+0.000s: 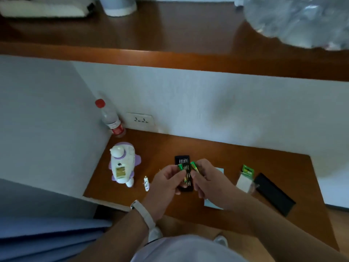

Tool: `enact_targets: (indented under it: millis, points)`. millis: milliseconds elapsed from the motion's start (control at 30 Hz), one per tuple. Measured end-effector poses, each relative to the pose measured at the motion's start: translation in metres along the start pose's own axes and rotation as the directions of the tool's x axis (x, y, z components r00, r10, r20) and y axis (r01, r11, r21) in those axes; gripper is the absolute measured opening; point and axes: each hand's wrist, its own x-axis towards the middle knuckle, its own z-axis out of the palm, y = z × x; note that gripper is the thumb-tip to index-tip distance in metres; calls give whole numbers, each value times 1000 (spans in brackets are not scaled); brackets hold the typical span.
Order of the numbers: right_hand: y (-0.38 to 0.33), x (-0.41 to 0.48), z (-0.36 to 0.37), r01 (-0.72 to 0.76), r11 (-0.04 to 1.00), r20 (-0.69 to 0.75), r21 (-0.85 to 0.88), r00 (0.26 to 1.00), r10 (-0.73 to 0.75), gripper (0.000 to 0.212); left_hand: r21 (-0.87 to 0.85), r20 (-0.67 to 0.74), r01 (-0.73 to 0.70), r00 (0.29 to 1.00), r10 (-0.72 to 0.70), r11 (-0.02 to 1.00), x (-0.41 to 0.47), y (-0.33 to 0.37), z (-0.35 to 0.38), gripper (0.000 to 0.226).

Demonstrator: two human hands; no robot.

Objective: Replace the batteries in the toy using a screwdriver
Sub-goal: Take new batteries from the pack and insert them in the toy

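l hand [166, 181] & r hand [205, 178] close together over bit case [182, 160], each pinching a green batt [180, 166]. toy [122, 164] lies left, back up, bay prob open, ready for loading.

- Bare desk [217, 148] runs along the back edge, from the bottle [111, 120] in the back left corner rightward.
- The toy [122, 165] blocks the left edge.
- Bit tray [182, 159] fills the middle, left hand [166, 183] and right hand [207, 178] over it, each pinching a battery [180, 166].
- Battery pack [246, 176] and black lid [273, 193] crowd the right edge.
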Motion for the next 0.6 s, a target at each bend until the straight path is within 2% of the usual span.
enact_targets:
  millis: [267, 433, 600]
  points:
    - [-51, 42, 89, 18, 1000, -38, -19, 999, -19, 26, -50, -85, 31, 996, -35, 998, -10, -25, -117, 12]
    - [-67, 59, 140, -27, 999, -92, 26, 995, 30, 31, -27, -84, 26, 996, -28, 999, -19, -41, -172, 10]
    - [-77, 62, 170, -65, 997, -70, 30, 995, 67, 29, 41, -85, 34, 996, -30, 999, -18, -52, -208, 18]
